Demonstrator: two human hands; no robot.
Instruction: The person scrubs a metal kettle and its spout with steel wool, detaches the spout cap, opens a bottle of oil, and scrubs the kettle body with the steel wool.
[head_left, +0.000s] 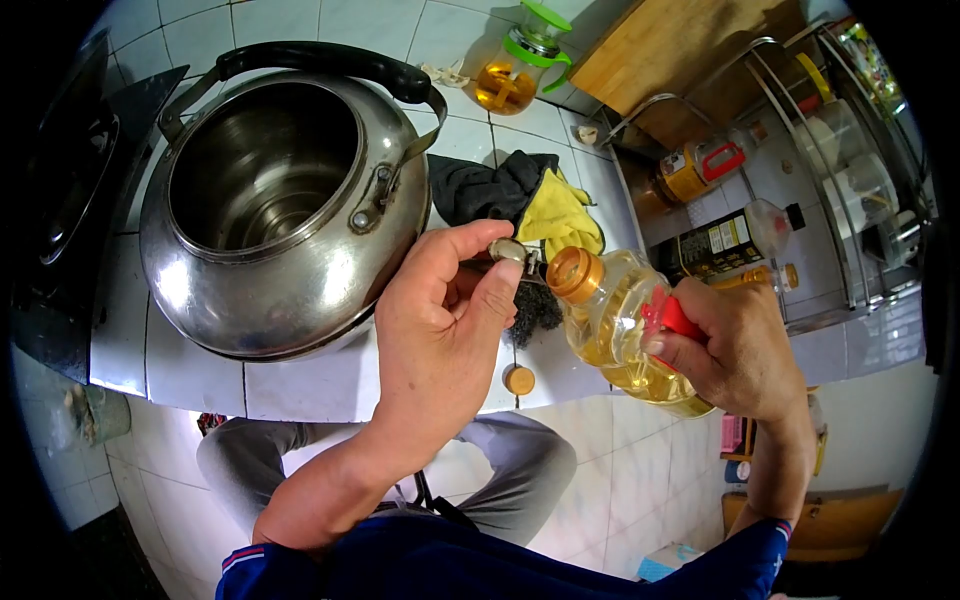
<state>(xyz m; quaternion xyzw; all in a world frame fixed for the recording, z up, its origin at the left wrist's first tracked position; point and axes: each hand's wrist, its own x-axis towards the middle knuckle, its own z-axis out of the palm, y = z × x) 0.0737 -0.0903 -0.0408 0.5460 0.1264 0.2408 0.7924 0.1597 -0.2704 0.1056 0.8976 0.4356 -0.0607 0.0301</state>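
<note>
My left hand [445, 320] pinches a small round metal piece [508, 250] between thumb and fingers; a hinge-like part sticks out from its right side. My right hand [735, 345] grips the red handle of a clear oil bottle [625, 335] partly filled with yellow oil. The bottle tilts left, its uncapped golden mouth close to the metal piece. I cannot tell whether oil is flowing. Below lies a golden bottle cap [519, 380], near a dark scouring pad [537, 312] partly hidden by the left hand. A large steel kettle [290, 290], lidless with its black handle raised, stands on the left.
A black cloth [490, 190] and a yellow cloth [562, 215] lie behind my hands on the white tiled counter [300, 385]. Farther back is a green-lidded glass jug [508, 85]. A wire rack [845, 240] with bottles stands right, a stove [75, 200] left.
</note>
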